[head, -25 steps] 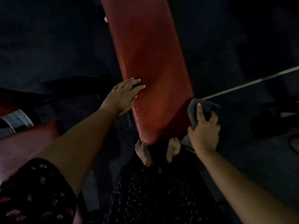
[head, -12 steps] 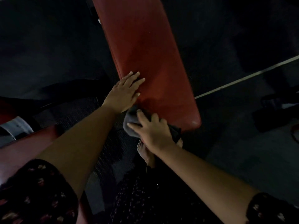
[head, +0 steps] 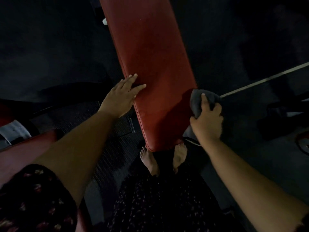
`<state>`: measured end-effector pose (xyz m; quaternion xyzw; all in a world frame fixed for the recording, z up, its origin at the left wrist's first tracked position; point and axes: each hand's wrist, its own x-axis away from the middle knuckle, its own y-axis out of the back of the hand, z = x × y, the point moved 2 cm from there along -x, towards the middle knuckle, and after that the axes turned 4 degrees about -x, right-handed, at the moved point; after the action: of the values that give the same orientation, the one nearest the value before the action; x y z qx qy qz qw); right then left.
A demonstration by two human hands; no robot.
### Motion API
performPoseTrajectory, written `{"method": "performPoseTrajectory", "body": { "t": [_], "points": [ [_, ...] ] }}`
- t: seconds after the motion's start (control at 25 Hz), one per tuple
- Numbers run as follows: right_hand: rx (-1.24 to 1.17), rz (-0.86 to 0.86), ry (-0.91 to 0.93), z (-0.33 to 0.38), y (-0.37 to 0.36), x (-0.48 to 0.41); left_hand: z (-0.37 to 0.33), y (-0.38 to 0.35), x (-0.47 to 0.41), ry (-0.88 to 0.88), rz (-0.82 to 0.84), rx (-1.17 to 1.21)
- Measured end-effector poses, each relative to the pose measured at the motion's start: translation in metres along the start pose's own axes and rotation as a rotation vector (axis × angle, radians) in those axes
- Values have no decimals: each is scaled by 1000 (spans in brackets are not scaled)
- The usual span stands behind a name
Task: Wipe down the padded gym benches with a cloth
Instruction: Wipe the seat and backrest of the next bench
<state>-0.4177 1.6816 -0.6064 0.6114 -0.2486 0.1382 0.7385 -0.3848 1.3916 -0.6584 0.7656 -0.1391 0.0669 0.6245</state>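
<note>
cloth point(head: 201, 102) swung back to bench's point(head: 150, 64) right edge.

The bench point(head: 150, 64) is showing a red padded cover, looking like vinyl or leather, smooth with a dull sheen and a piped seam running along its edge. The cloth point(head: 194, 104) is looking grey, soft and matt, bunching into folds. The floor mat point(head: 110, 148) is showing a dark, rough, dotted, rubber-like texture. A thin rail point(head: 267, 79) is gleaming faintly like metal. The sleeve point(head: 33, 198) is showing dark printed fabric.

very dim, heavy shadow across the floor, soft grainy detail, wide-angle edge stretch
</note>
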Motion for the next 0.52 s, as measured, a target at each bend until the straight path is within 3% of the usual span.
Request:
{"method": "performPoseTrajectory", "body": {
  "t": [0.08, 0.32, 0.4, 0.52],
  "points": [
    [84, -6, 127, 37, -21, 26, 2, 0, 1, -12, -28, -7],
    [390, 130, 755, 123, -77, 87, 5, 15, -15, 67, -149, 134],
    [350, 69, 764, 118, -71, 66, 7, 14, -19, 67, -138, 121],
    [161, 13, 509, 82, -41, 25, 8, 6, -14, 20, -117, 17]
  ]
}}
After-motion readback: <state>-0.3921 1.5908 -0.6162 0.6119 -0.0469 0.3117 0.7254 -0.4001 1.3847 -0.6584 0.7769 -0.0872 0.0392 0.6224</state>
